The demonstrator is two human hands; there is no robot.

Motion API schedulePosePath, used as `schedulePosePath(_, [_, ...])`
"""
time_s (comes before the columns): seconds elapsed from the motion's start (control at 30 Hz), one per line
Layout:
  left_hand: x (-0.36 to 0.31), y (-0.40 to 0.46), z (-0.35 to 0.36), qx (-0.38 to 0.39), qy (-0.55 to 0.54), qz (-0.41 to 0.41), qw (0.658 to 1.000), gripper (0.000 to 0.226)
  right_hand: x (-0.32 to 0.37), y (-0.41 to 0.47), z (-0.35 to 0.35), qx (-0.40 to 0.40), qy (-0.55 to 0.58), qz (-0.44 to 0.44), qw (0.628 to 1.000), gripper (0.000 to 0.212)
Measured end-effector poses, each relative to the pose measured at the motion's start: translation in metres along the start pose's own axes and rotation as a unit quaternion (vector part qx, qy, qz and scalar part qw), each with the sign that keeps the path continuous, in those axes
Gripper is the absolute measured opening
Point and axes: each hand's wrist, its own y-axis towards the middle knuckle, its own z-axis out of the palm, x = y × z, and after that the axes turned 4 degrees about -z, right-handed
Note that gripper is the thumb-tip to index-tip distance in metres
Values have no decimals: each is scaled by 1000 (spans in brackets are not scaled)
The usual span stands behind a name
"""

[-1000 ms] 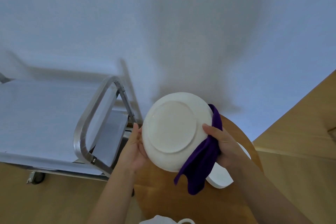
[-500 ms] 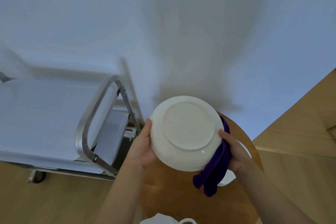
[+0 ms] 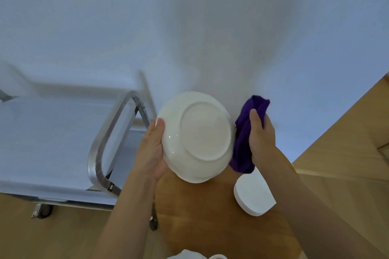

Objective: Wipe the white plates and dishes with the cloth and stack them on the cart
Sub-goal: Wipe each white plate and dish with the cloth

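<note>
A white plate is held up above the round wooden table, with its underside and foot ring facing me. My left hand grips its left rim, thumb on the back. My right hand holds a bunched purple cloth at the plate's right edge; part of the cloth is hidden behind the rim. A second white dish lies on the table below my right wrist. The cart stands to the left with a white top shelf and a steel handle.
A white wall fills the upper view. More white crockery peeks in at the bottom edge. The floor is light wood, and a cart wheel shows at lower left. A wooden surface rises at the right.
The plate has been turned and shifted slightly. My right hand with the cloth has slid up along the plate's right rim, from its lower right to its upper right side.
</note>
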Motion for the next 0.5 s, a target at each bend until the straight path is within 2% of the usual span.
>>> schedulePosePath(0.07, [0,-1,7,-15,105,38,994,36,12,-7,10,32,-52,-103,993,17])
schedulePosePath(0.1, [1,-2,11,-21,166,57,984,23,16,-14,17,64,-82,-141,984,30])
schedulePosePath(0.17, [5,-4,21,-17,254,81,964,22,18,-31,37,138,-165,-197,956,57])
schedulePosePath(0.2, [8,-6,26,-8,268,83,960,23,17,-40,47,162,-192,-218,943,63])
schedulePosePath(0.27, [14,-10,34,-3,268,79,960,25,18,-51,62,170,-199,-224,939,62])
schedulePosePath(0.4, [18,-16,35,-20,296,109,949,27,23,-48,65,159,-245,-248,924,43])
schedulePosePath(0.5, [16,-24,39,-23,330,124,935,22,29,-40,64,168,-207,-255,930,42])
